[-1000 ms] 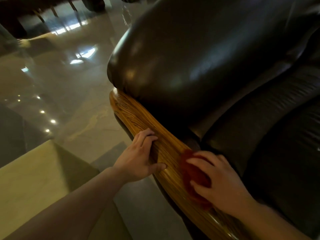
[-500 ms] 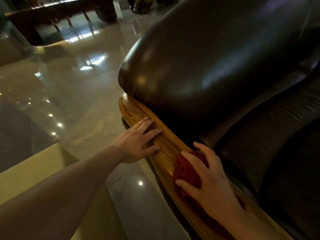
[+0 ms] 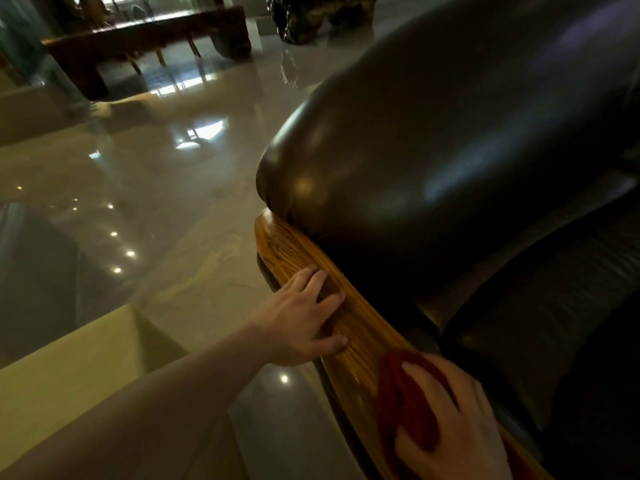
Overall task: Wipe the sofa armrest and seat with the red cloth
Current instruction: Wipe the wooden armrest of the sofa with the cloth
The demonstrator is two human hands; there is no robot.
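The polished wooden armrest (image 3: 298,261) of a dark leather sofa runs from the centre down to the lower right. My left hand (image 3: 298,317) lies flat on its outer edge, fingers spread, holding nothing. Lower down, my right hand (image 3: 450,420) presses the red cloth (image 3: 401,400) onto the top of the armrest. Most of the cloth is hidden beneath that hand. The bulging leather cushion (image 3: 433,147) rises just behind the armrest, and the dark seat (image 3: 540,320) lies to its right.
A glossy tiled floor (image 3: 166,209) spreads out left of the sofa. A yellowish flat surface (image 3: 69,379) sits at the lower left under my forearm. A dark wooden bench (image 3: 145,43) and a dark carved object (image 3: 311,15) stand at the far end.
The view has tilted up, showing more of the room. My right hand with the cloth has slid down the armrest toward me. My left hand has flattened and stays on the rail's edge.
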